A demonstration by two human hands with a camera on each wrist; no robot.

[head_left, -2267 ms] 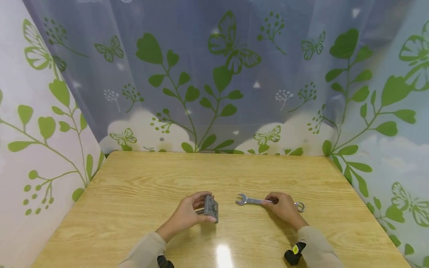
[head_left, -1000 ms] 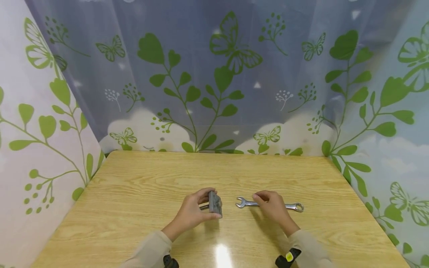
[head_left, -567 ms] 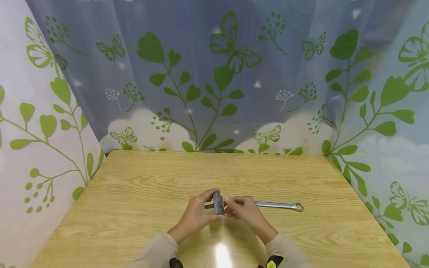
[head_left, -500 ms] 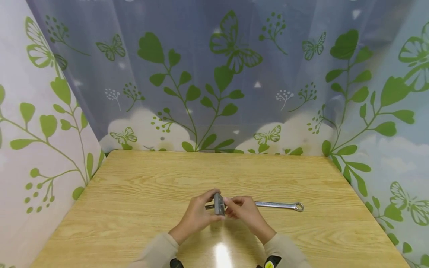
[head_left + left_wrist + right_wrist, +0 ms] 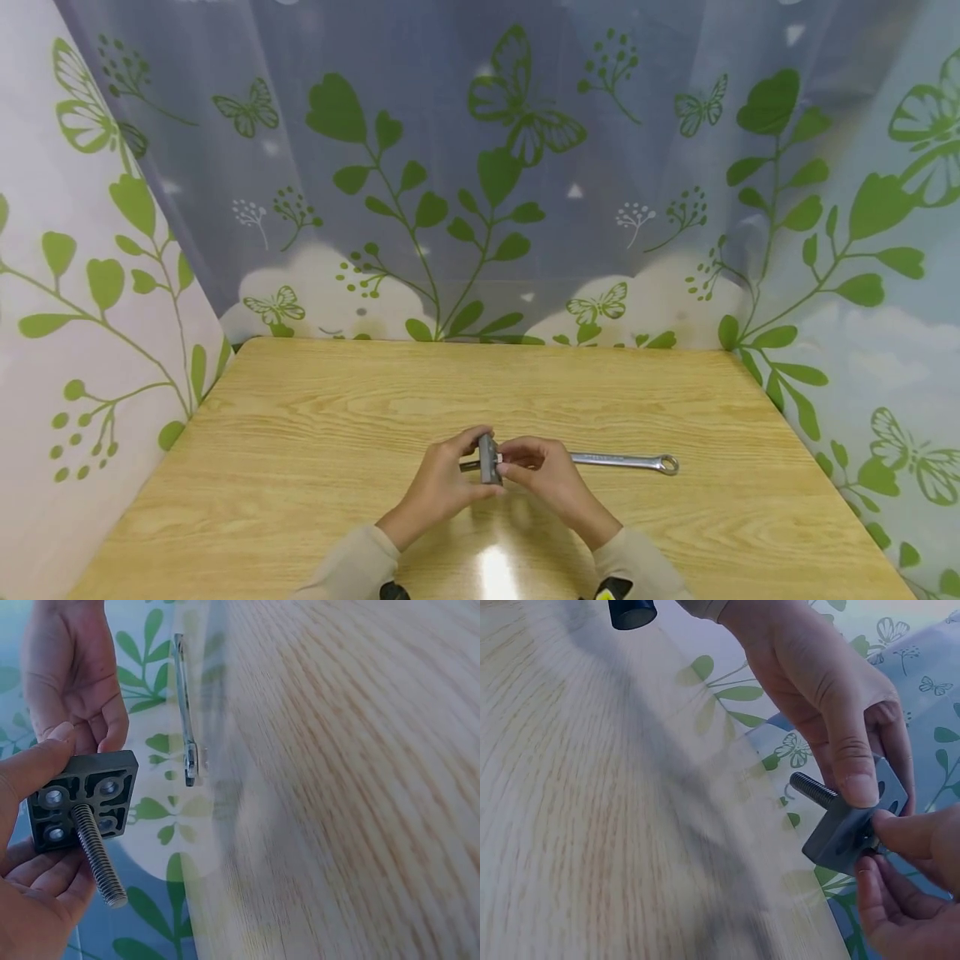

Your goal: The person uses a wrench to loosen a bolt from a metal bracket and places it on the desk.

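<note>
My left hand [image 5: 438,483] grips a grey square plate [image 5: 488,460] by its opposite edges, holding it upright above the table. Small round holes sit near the plate's corners in the left wrist view. A threaded bolt [image 5: 99,859] runs through its middle, its long shank pointing toward my left palm. On the plate's other face, my right hand [image 5: 551,483] pinches the bolt's small metal end [image 5: 875,844] between thumb and fingers, largely hiding it. A combination wrench [image 5: 626,460] lies behind the right hand, ring end to the right, its open end hidden in the head view.
The light wood-grain table [image 5: 337,392] extends around both hands. Its back and sides meet a patterned curtain [image 5: 420,167] with green leaves and butterflies. Black camera mounts sit at both wrists.
My right hand has let go of the wrench, leaving it on the table, and moved left to the plate. Its fingers have since shifted at the bolt's end. The plate has moved slightly right.
</note>
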